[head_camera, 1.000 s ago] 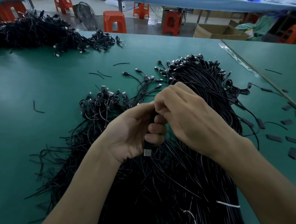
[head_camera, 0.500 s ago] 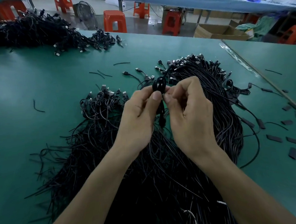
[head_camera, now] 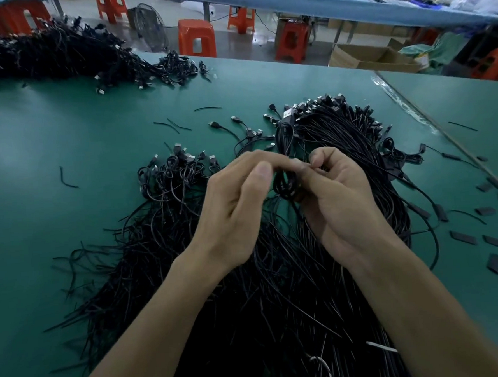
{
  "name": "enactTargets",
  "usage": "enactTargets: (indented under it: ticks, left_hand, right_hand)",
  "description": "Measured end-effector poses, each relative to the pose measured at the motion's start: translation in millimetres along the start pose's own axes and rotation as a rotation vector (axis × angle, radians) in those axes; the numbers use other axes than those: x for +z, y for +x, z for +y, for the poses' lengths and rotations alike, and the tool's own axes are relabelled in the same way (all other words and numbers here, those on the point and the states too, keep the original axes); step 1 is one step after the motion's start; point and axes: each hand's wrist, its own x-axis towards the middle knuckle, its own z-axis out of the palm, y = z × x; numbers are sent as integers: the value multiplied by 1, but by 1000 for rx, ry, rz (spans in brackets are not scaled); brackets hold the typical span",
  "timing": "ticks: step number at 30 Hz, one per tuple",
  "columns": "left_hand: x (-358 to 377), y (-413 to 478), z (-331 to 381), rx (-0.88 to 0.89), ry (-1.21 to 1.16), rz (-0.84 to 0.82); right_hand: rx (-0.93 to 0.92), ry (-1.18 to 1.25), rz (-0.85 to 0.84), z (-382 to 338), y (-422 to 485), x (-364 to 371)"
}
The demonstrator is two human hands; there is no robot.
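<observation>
One wide-angle camera, worn on the head, looks forward and down across a green table [head_camera: 63, 135] — forearms run in from the bottom edge to the left hand [head_camera: 231, 207] and right hand [head_camera: 339, 203], close up at centre frame around a coiled cable [head_camera: 285, 183]. Past the table's far edge, orange stools [head_camera: 196, 37] and a blue bench [head_camera: 318, 3] sit small along the top.

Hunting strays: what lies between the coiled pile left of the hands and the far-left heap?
Head view: between coiled pile and far heap, bare green table with a few short black ties.
</observation>
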Motion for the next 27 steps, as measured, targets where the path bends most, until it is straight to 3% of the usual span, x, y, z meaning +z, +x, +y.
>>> enactTargets:
  ticks: [6,11,14,20,24,27]
  left_hand:
    - [1,0,-7,-168,-36,57]
    - [-1,0,-13,-133,175,174]
    - [-3,1,-15,-190,72,156]
    - [-5,5,-10,-253,-142,66]
    - [-3,3,-3,-248,-364,44]
    - [-1,2,-1,-207,-364,57]
  right_hand:
    - [-106,-114,29,7,-1,-2]
    - [-151,-118,-64,1,-2,-1]
    - [-133,-192,-107,3,-1,-2]
    - [-97,-318,-43,9,-1,-11]
    - [-144,-360,-57,6,0,-10]
    - [-178,-345,-51,5,-1,-8]
